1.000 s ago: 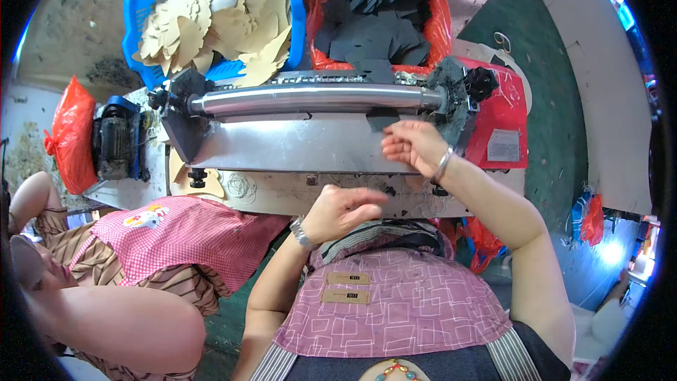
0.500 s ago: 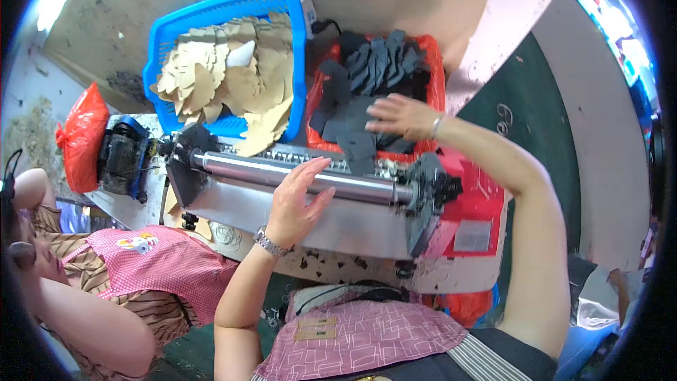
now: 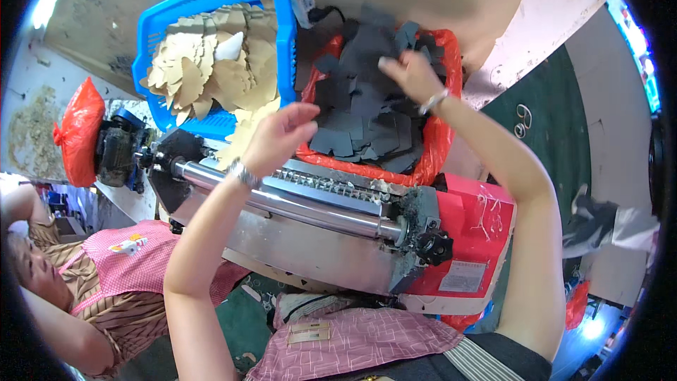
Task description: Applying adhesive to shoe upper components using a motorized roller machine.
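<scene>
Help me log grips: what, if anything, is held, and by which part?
The right hand seems to hold a dark flat piece by its right edge, though blur leaves this unsure; the left hand holds nothing visible.

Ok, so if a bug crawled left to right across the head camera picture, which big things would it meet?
Red plastic bag → dark motor → blue basket → dark flat pieces → red machine panel.

A tied red plastic bag (image 3: 79, 132) sits at far left, above a co-worker (image 3: 81, 275) in a pink checked apron (image 3: 144, 261). On the green floor (image 3: 557, 99) lies a pale loop (image 3: 522, 120), possibly cord.
</scene>
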A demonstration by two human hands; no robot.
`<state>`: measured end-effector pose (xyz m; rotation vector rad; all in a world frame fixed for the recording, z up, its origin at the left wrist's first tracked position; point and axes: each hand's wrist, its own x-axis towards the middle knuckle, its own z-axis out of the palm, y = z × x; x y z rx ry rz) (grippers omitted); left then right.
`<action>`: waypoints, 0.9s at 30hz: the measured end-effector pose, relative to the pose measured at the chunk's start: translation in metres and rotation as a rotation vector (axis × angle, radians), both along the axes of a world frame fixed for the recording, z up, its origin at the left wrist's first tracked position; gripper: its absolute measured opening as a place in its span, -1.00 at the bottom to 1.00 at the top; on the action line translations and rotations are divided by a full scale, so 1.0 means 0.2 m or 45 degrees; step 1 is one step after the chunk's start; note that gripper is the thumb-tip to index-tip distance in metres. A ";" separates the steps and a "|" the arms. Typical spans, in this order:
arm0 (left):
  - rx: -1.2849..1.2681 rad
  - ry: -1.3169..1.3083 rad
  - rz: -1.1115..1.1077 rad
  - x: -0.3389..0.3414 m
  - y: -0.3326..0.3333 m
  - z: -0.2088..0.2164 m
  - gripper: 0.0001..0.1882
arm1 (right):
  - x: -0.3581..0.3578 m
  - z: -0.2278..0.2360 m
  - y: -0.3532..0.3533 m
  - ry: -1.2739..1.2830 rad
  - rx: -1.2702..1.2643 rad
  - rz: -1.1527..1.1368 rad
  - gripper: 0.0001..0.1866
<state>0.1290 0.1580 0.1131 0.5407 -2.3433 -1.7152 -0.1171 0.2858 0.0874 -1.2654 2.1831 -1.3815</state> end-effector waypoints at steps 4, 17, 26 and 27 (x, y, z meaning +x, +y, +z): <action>0.352 -0.115 0.066 -0.28 -0.06 -0.04 -0.68 | -0.37 -0.02 -0.04 -0.572 0.085 -0.299 -0.66; -0.830 -0.452 0.186 -0.55 -0.11 -0.53 -0.25 | 0.10 -0.31 0.41 1.509 0.149 0.882 -0.56; -0.930 -0.203 0.542 -0.71 -0.29 -0.72 -0.39 | -0.20 -0.37 0.53 0.300 0.044 -0.555 -0.57; -0.481 -0.475 0.584 -0.80 -0.28 -0.74 -0.40 | -0.34 -0.51 0.59 -0.033 0.031 -0.776 -0.56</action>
